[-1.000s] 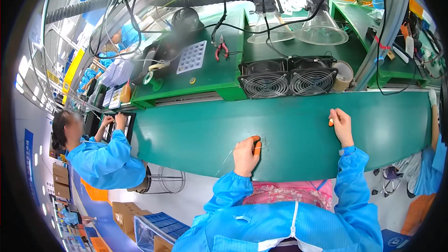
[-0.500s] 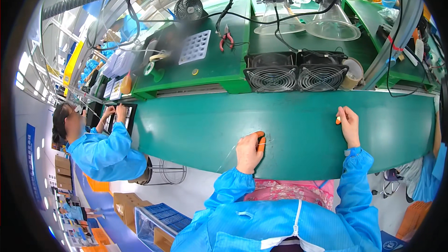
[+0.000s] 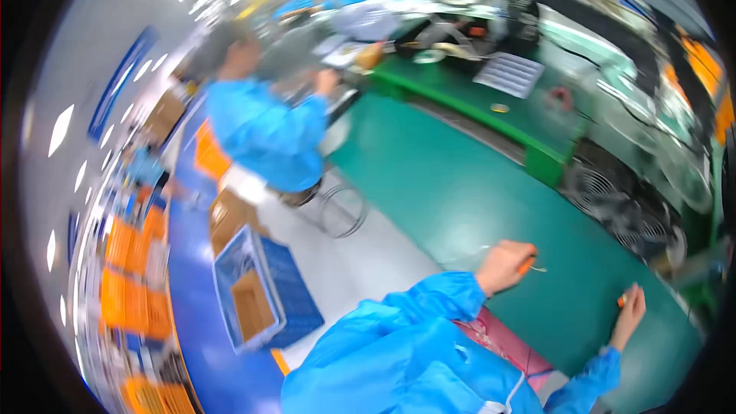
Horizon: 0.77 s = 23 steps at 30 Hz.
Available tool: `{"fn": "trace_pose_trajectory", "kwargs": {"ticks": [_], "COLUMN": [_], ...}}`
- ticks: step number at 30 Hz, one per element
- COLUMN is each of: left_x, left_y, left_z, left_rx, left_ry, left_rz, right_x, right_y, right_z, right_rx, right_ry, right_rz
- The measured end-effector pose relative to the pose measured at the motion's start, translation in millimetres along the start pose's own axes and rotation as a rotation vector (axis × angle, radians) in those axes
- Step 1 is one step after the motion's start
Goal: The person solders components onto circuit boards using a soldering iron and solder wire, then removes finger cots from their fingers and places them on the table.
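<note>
My left hand (image 3: 504, 268) is over the near edge of the green bench mat (image 3: 429, 184), its fingers closed, with orange covers on the fingertips. A thin whitish strand (image 3: 540, 269) sticks out from those fingertips. Farther right, my right hand (image 3: 630, 314) is above the mat with its fingers drawn together and an orange cover on one fingertip. Whatever it pinches, if anything, is too small and blurred to tell. Both arms wear blue sleeves.
A raised green shelf (image 3: 544, 166) runs behind the mat, bearing a white compartment tray (image 3: 510, 74) and a small yellow ring (image 3: 500, 108). Black fans (image 3: 596, 188) stand at the right. A co-worker (image 3: 268, 134) in blue works at the far left. A blue crate (image 3: 295, 291) is on the floor.
The view has swung left and tilted, so the bench now slants and my hands appear farther right and lower. The picture is blurred. Both hands keep much the same closed pose.
</note>
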<state>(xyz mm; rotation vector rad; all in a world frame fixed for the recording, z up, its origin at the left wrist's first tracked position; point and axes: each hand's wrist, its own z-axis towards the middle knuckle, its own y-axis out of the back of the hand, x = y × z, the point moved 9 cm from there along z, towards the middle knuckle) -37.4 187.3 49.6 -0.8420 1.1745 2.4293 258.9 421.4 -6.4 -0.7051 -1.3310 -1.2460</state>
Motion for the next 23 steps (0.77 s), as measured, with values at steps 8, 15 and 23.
{"fn": "trace_pose_trajectory", "kwargs": {"ticks": [8,15,23], "left_x": [-2,19,-74], "left_y": [0,12,222], "left_z": [-9,-8,20], "left_rx": [0.020,-0.054,-1.066], "left_ry": [0.055,0.239,-0.070], "left_rz": [0.063,-0.371,-1.606], "right_x": [-8,53,269], "right_y": [4,0,137], "right_z": [10,-19,-88], "right_rx": [0.074,-0.037,-0.102], "right_ry": [-0.013,-0.167,0.399], "right_rz": [-0.124,0.070,-0.217]}}
